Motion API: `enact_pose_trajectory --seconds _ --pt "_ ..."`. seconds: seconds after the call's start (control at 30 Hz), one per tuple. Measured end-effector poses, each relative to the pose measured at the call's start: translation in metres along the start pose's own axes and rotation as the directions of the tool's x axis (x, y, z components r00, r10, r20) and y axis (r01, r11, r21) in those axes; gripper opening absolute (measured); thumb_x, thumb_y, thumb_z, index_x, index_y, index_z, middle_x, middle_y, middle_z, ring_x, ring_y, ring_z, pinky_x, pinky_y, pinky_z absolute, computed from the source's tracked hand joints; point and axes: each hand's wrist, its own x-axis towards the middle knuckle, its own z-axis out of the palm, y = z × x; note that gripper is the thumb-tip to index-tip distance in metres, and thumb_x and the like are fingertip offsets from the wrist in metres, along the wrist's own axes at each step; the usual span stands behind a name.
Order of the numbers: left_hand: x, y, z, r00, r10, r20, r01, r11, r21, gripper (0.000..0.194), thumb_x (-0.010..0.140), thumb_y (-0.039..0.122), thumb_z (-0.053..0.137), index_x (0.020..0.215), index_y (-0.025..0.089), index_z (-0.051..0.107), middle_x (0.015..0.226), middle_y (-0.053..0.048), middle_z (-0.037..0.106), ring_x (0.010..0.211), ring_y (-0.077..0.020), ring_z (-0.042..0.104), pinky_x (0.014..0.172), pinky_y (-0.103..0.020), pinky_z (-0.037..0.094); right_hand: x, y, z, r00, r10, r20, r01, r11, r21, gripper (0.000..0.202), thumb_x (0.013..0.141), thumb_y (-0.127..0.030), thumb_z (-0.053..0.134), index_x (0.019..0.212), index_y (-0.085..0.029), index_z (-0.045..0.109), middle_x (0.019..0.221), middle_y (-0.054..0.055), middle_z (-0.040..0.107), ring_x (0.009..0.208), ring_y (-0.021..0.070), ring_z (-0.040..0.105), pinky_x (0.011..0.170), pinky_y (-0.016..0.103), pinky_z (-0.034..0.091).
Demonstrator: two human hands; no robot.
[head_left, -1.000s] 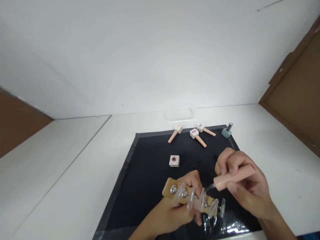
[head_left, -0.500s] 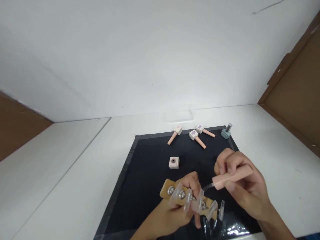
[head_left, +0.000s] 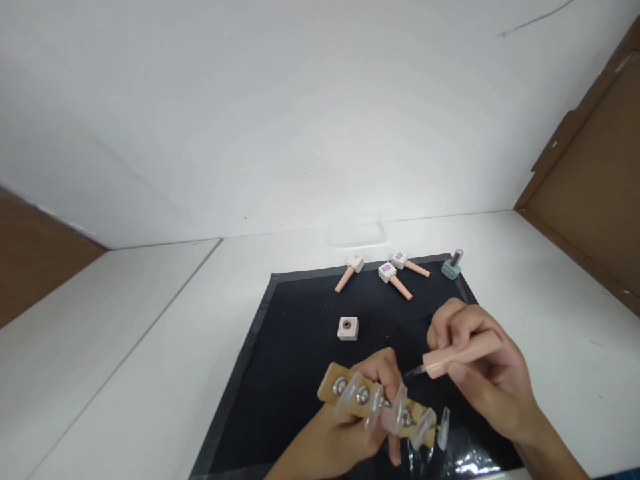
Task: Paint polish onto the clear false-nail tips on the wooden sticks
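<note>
My left hand (head_left: 350, 437) grips a wooden nail tip stand (head_left: 327, 389) from below, its fingers wrapped round it. Several clear false nails (head_left: 399, 408) stick up from the stand on round metal mounts. Between the thumb and fingers of my right hand (head_left: 493, 373) is a nail polish brush (head_left: 463, 353) with a pink cap handle. Its bristle end points left, close to the tip of a middle false nail; whether it touches I cannot tell. An uncapped square polish bottle (head_left: 348, 329) stands on the black mat beyond my left hand.
Three capped polish bottles with pink handles (head_left: 400, 287) lie at the back of the black mat (head_left: 295, 320). A teal bottle (head_left: 451, 269) stands at the mat's back right corner. Behind is a clear plastic tray (head_left: 356, 233); a brown board (head_left: 590, 180) rises at right.
The brush in my right hand has shifted very slightly left. My left hand and the stand stay almost in place; the whole view has dipped a few pixels.
</note>
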Motion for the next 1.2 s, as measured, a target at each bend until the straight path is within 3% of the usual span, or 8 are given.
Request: enact_pose_trajectory --seconds 0.13,0.27,0.4,0.53,0.67,0.77,1.0,1.2 --pt "0.0006 0.002 0.0005 1.0 -0.02 0.021 0.021 1.0 -0.012 0.028 0.086 0.041 0.059 0.079 0.018 0.045 0.08 0.002 0.044 0.055 -0.0028 0.056 0.045 -0.008 0.041 0.0 0.0001 0.0002 0.997 0.025 0.068 -0.029 0.998 0.049 0.012 0.09 -0.031 0.057 0.084 -0.024 0.049 0.079 0.0 0.047 0.065 0.0135 0.045 0.056 0.024 0.041" --pt "0.0021 0.0032 0.0013 1.0 0.015 0.026 -0.014 1.0 -0.027 0.025 0.086 0.04 0.058 0.08 0.018 0.046 0.081 0.002 0.044 0.052 -0.0016 0.054 0.044 -0.009 0.042 -0.0002 -0.0001 0.0007 1.0 0.01 -0.007 -0.01 1.0 0.011 0.011 0.091 -0.029 0.057 0.084 -0.024 0.049 0.079 0.0 0.046 0.069 0.0142 0.046 0.06 0.024 0.043" --pt "0.0044 0.0037 0.0022 0.999 -0.005 0.042 0.007 0.999 -0.038 0.028 0.086 0.042 0.058 0.079 0.019 0.045 0.079 0.003 0.043 0.055 -0.0023 0.054 0.047 -0.009 0.044 0.0004 -0.0011 0.0014 0.996 0.015 0.089 -0.019 0.999 0.042 0.014 0.091 -0.033 0.055 0.083 -0.024 0.048 0.078 -0.001 0.045 0.065 0.0135 0.045 0.056 0.023 0.041" --pt "0.0048 0.0033 0.0022 0.999 0.003 0.037 0.0 0.998 -0.065 0.027 0.086 0.042 0.058 0.08 0.019 0.046 0.08 0.003 0.042 0.057 -0.003 0.055 0.046 -0.008 0.045 0.0004 -0.0018 0.0016 1.0 0.005 0.021 -0.005 1.0 -0.004 0.012 0.092 -0.031 0.055 0.084 -0.025 0.048 0.078 0.0 0.045 0.068 0.014 0.045 0.059 0.024 0.042" --pt "0.0044 0.0024 0.0009 0.997 -0.058 0.042 0.061 0.995 -0.079 0.027 0.085 0.041 0.06 0.081 0.019 0.045 0.077 0.003 0.044 0.056 -0.0034 0.054 0.049 -0.011 0.047 -0.0007 -0.0027 0.0017 0.995 0.018 0.101 -0.021 0.999 0.031 0.014 0.091 -0.034 0.054 0.083 -0.024 0.047 0.078 -0.001 0.046 0.064 0.0131 0.045 0.055 0.023 0.042" --pt "0.0046 0.0019 0.0001 0.999 -0.035 0.032 0.038 0.997 -0.07 0.027 0.085 0.041 0.059 0.081 0.019 0.045 0.08 0.003 0.042 0.055 -0.0033 0.055 0.047 -0.011 0.046 -0.001 -0.003 0.0017 0.998 0.006 0.057 -0.004 0.999 -0.033 0.012 0.092 -0.031 0.053 0.084 -0.024 0.047 0.079 0.0 0.046 0.068 0.0137 0.047 0.059 0.024 0.043" --pt "0.0072 0.0053 0.0017 0.998 -0.055 0.008 0.055 0.998 -0.006 0.032 0.083 0.046 0.06 0.079 0.019 0.044 0.078 0.003 0.042 0.053 -0.0043 0.052 0.045 -0.013 0.044 0.0025 -0.0027 0.0015 0.997 -0.021 0.074 0.026 0.998 -0.064 0.014 0.092 -0.031 0.053 0.081 -0.024 0.047 0.075 0.0 0.046 0.065 0.0143 0.047 0.054 0.024 0.043" --pt "0.0037 0.0024 -0.0023 0.998 0.042 -0.041 -0.03 0.965 0.261 0.02 0.085 0.033 0.061 0.08 0.02 0.047 0.081 0.002 0.045 0.056 -0.0055 0.053 0.048 -0.015 0.044 0.0029 -0.0049 -0.0018 0.994 -0.019 0.112 0.027 0.997 -0.073 0.011 0.087 -0.024 0.057 0.081 -0.024 0.048 0.073 0.0 0.048 0.062 0.0146 0.048 0.051 0.025 0.041"
